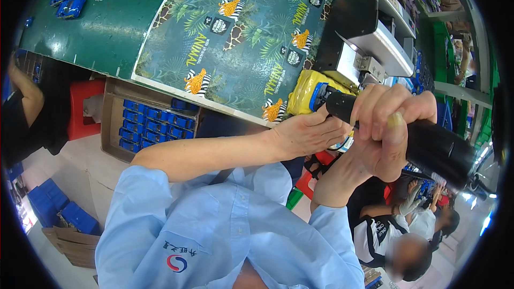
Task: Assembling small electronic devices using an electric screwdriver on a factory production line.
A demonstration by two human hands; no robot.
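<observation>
Two bare hands, close together by the right end of the counter (115, 27). Right hand (388, 128) raised, grip closed around a black tool (441, 152), with fingers curled over and thumb pressed along the near side. Tool held roughly level, thick end to the right, narrower nose pointing left toward a blue part (320, 90). Blue part set against a yellow block (301, 92), just past the printed mat's right edge. Cannot tell whether tool and blue part touch.

Left hand (316, 134) palm down, just below the nose, fingers reaching right, near the blue part and yellow block. Grip partly hidden: cannot tell whether spread or pinching anything.

Across the counter, a printed mat (251, 48) with animals and leaves. Beyond the yellow block, a black and silver machine (348, 32). At far left on the green top, several loose blue pieces (70, 8). Below the front edge, a carton (109, 115) with rows of blue pieces inside; beside it, a red stool (81, 104). Lower right, a co-worker in a black and white shirt (375, 235); far left, another person's bare arm (29, 91).
</observation>
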